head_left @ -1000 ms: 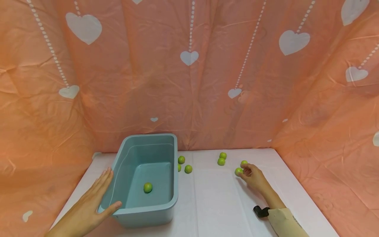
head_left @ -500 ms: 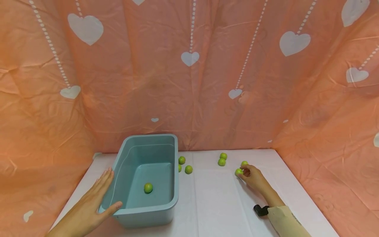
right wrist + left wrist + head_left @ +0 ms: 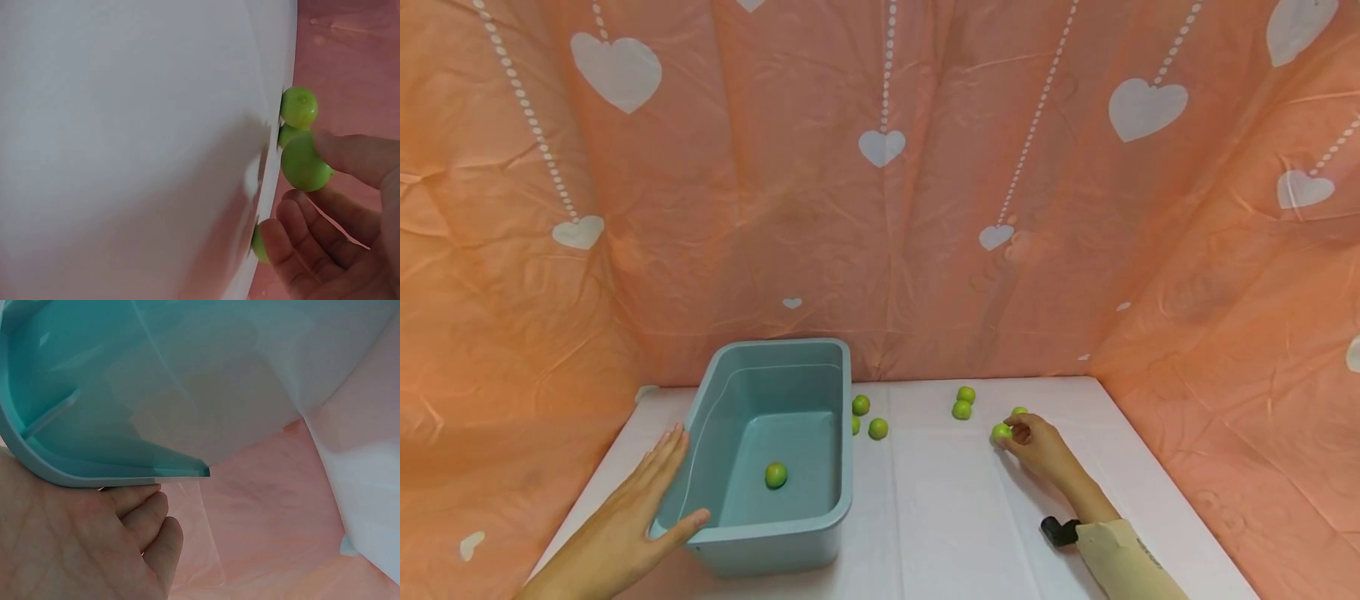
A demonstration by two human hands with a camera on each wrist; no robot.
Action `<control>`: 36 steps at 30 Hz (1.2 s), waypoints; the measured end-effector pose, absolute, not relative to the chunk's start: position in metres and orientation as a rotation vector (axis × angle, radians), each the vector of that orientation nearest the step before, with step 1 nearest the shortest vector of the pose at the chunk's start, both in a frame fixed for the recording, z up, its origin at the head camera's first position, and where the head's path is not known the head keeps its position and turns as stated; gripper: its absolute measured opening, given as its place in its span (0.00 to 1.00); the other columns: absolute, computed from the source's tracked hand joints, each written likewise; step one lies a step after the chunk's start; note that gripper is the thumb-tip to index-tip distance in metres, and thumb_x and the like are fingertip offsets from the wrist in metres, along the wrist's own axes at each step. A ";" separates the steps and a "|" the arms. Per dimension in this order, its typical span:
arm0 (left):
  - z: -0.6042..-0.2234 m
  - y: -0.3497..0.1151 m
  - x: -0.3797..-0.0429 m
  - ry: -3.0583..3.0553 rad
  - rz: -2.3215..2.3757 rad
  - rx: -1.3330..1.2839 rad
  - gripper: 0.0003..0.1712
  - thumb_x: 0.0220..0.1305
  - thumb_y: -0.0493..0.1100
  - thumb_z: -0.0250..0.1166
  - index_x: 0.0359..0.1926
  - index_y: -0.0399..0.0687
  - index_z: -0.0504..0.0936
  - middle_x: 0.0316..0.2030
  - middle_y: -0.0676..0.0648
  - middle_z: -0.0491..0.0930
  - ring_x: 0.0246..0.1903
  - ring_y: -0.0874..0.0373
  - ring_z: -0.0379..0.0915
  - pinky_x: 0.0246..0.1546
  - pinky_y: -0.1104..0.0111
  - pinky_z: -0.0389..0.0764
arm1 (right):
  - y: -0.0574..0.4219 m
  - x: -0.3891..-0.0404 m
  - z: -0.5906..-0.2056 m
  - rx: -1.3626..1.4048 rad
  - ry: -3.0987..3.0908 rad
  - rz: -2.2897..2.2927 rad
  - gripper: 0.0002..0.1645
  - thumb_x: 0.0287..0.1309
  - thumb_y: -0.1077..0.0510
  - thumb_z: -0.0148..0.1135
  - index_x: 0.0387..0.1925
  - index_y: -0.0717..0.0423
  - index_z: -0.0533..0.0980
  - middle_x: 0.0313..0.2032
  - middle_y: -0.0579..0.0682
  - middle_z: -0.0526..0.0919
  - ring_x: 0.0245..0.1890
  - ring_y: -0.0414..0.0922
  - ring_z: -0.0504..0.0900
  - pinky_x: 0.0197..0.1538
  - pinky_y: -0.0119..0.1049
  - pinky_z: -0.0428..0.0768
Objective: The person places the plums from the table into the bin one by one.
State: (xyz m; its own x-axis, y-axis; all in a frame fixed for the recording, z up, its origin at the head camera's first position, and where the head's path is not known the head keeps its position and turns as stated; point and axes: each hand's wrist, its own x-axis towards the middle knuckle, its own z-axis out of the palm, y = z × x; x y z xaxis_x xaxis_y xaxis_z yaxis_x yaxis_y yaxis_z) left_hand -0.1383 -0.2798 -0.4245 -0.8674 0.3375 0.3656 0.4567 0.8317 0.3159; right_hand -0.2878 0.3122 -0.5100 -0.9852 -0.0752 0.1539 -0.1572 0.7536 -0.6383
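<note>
My right hand (image 3: 1041, 450) pinches a small green lime (image 3: 1001, 432) between thumb and fingers, at the right of the table. The right wrist view shows this lime (image 3: 305, 164) with the thumb (image 3: 356, 153) against it. Behind the hand sits another lime (image 3: 1019, 411), partly hidden. My left hand (image 3: 625, 521), fingers straight and thumb spread, rests along the left rim of a blue-grey plastic bin (image 3: 790, 528). From the left wrist, the palm (image 3: 50, 531) lies against the outside of the rim. One lime (image 3: 776, 475) lies on the bin's floor.
Two limes (image 3: 962, 409) touch each other at the back middle of the white-covered table (image 3: 940, 517). Several more, including one lime (image 3: 877, 428), sit just right of the bin, one partly hidden by its wall. An orange curtain (image 3: 925, 292) with hearts encloses the back and sides.
My right hand has closed on the lime and shifted it slightly left and up in the head view. The left hand and the bin have stayed where they were.
</note>
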 end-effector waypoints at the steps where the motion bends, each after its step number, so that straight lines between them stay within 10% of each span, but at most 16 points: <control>1: -0.424 -0.280 -0.138 -2.718 -0.575 -0.603 0.60 0.70 0.58 0.73 0.87 0.42 0.48 0.86 0.43 0.45 0.82 0.70 0.26 0.70 0.87 0.28 | 0.311 -0.288 -0.509 0.204 -2.824 1.044 0.21 0.65 0.60 0.76 0.54 0.69 0.82 0.38 0.53 0.84 0.40 0.48 0.82 0.43 0.40 0.82; 36: -0.424 -0.280 -0.139 -2.702 -0.584 -0.605 0.60 0.68 0.57 0.75 0.86 0.39 0.51 0.85 0.39 0.48 0.84 0.65 0.29 0.70 0.87 0.28 | 0.242 -0.296 -0.442 0.665 -2.543 1.020 0.20 0.62 0.64 0.77 0.54 0.65 0.84 0.42 0.52 0.86 0.41 0.48 0.85 0.46 0.44 0.86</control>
